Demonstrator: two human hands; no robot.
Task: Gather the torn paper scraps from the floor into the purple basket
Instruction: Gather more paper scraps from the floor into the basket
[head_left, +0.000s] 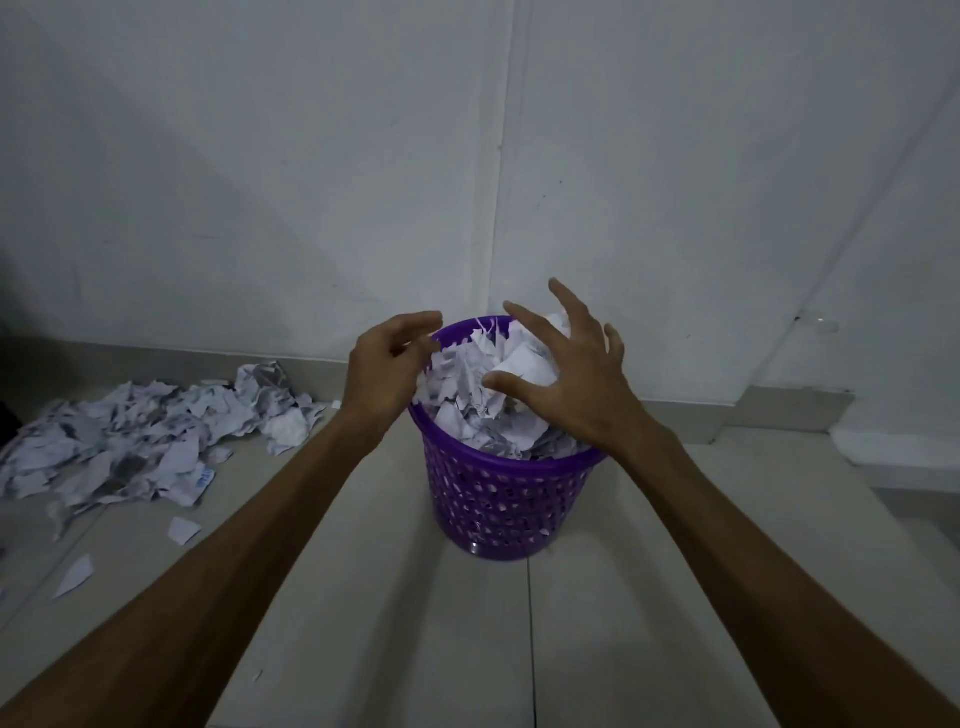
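The purple basket (506, 499) stands upright at frame centre, mouth up, heaped with paper scraps (478, 384). Left hand (384, 374) and right hand (566, 379), fingers spread, grasp nothing above it.

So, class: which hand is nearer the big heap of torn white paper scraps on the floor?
Left. The left hand is at the purple plastic basket's heap-side rim; the right hand is above its far side from the heap.

Single head-worn view — wide-angle, looking forward and down along both forearms. It sits close above the purple basket (511, 499) at frame centre, facing a white wall (311, 182) — tiled floor (363, 597) fills the lower half.
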